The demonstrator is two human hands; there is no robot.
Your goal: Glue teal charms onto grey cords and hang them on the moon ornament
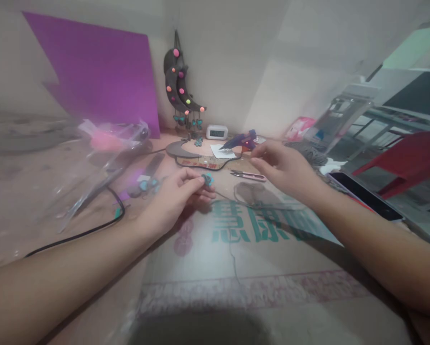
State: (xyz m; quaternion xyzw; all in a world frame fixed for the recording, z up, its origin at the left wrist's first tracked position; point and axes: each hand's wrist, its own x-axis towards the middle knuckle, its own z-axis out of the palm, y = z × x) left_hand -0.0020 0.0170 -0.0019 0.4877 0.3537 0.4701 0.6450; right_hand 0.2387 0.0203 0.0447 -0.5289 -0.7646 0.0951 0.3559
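Observation:
My left hand [186, 191] pinches a small teal piece [208, 179] with dark cord between thumb and fingers. My right hand [283, 167] hovers to the right, its thumb and fingers bent close together; whether anything thin is between them is too small to make out. Just behind my right fingertips, a blue glue gun [239, 140] with a small red light rests near a white paper [222, 151]. Pink-handled snips [248, 176] lie between my hands. A thin grey cord [233, 258] trails over the printed sheet.
Dark crescents with coloured dots [179, 86] hang on the wall above a white clock [217, 132]. Left are a purple board [103, 72], clear plastic bags [110, 143] and a black cable [82, 235]. A phone [366, 195] and a red chair [409, 160] are at right.

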